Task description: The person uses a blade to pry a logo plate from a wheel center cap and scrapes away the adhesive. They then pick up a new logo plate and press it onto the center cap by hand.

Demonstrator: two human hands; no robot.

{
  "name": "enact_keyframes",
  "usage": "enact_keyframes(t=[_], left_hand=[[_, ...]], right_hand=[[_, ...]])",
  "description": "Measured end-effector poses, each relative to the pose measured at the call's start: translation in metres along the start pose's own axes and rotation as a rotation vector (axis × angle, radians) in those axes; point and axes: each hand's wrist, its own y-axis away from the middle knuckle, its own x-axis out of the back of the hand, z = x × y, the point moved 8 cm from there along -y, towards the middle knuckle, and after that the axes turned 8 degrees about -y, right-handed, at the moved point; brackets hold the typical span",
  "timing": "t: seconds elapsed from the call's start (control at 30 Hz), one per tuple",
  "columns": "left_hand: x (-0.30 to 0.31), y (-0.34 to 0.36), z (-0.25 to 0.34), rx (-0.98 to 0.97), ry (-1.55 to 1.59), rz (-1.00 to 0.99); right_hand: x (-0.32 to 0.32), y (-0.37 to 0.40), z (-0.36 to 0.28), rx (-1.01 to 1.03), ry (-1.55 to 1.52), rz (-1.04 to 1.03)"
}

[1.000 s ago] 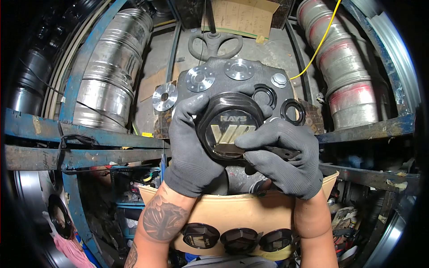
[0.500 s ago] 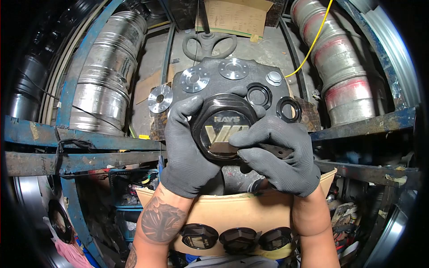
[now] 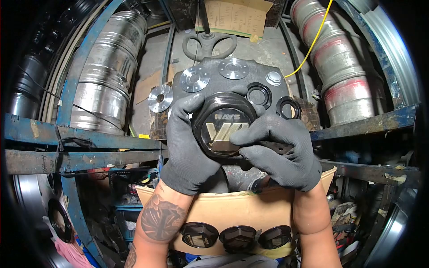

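Now | left hand (image 3: 187, 149) grips "RAYS" cap (image 3: 225, 117) (gold emblem) | right hand (image 3: 280, 154) holds strip (image 3: 222, 145)

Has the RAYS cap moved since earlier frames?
No. The cap stays below-left of the black ring, in the left hand; right hand holds a flat tool on it.

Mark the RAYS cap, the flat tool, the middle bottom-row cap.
RAYS cap (image 3: 223, 118): head view, face at the lettering.
Flat tool (image 3: 223, 146): head view, blade end against the cap.
Middle bottom-row cap (image 3: 238, 238): head view, centre of its face.
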Motion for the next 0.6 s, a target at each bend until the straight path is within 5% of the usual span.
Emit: enact_keyframes(t=[0.27,0.6], left_hand=[[0.002,0.001,0.005,0.034,-0.132,0.229],[0.016,0.005,0.007,-0.025,-0.156,0.27]], right_hand=[[-0.002,0.0,0.0,-0.046,-0.034,0.042],[-0.003,0.0,0.004,-0.014,-0.04,0.09]])
